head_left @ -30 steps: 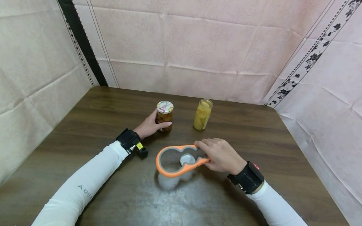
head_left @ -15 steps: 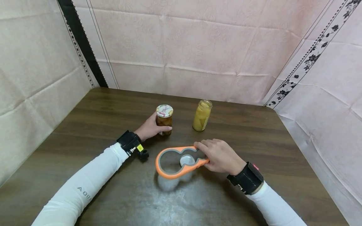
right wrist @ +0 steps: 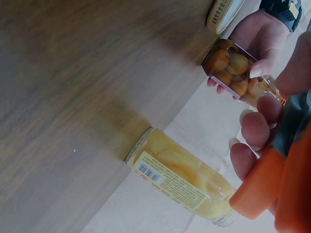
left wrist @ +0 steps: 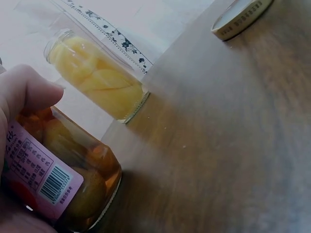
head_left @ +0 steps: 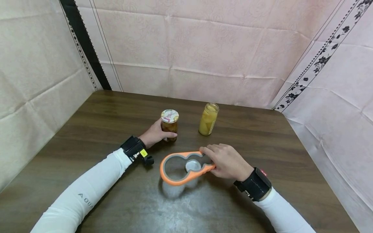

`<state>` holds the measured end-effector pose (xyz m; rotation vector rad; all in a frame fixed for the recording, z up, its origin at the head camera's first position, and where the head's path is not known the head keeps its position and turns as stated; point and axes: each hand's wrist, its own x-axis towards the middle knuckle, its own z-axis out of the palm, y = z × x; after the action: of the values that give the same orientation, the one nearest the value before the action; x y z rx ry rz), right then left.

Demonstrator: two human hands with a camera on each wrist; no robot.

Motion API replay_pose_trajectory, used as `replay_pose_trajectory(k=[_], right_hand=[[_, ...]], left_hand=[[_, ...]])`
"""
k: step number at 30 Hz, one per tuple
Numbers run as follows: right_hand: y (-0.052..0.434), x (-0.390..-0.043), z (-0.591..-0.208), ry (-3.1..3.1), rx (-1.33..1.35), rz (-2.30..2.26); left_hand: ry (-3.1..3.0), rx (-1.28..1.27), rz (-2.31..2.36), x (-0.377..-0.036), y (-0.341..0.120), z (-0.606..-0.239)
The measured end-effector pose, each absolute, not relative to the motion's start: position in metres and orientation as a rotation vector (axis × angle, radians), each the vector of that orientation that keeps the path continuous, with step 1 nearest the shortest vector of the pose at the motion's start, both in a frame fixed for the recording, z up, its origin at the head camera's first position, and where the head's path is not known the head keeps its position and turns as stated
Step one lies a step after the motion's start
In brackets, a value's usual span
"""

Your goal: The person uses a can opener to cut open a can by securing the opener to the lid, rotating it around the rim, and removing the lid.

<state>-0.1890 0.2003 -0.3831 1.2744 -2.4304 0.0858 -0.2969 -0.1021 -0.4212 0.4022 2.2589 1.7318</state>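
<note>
Since a moment ago, the brown jar (head_left: 169, 125) has slid a little nearer to me, and my left hand (head_left: 153, 134) curls round it so it stands steady, toward the table's (head_left: 87, 129) far edge. My right hand (head_left: 227, 160) pinches the orange opener (head_left: 177, 166), held flat above the loose lid (head_left: 193, 165), wrist low.

Glossy glass jars (head_left: 169, 125), matt orange plastic opener (head_left: 180, 168), wood-grain table (head_left: 262, 142).
</note>
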Motion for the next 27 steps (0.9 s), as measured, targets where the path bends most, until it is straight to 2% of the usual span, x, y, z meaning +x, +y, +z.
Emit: replay_pose_trajectory(k=[27], right_hand=[[0.2,-0.188,-0.384,-2.456,1.274,0.083]], left_hand=[[2.235,0.452,1.656,-0.27,-0.107,-0.421]])
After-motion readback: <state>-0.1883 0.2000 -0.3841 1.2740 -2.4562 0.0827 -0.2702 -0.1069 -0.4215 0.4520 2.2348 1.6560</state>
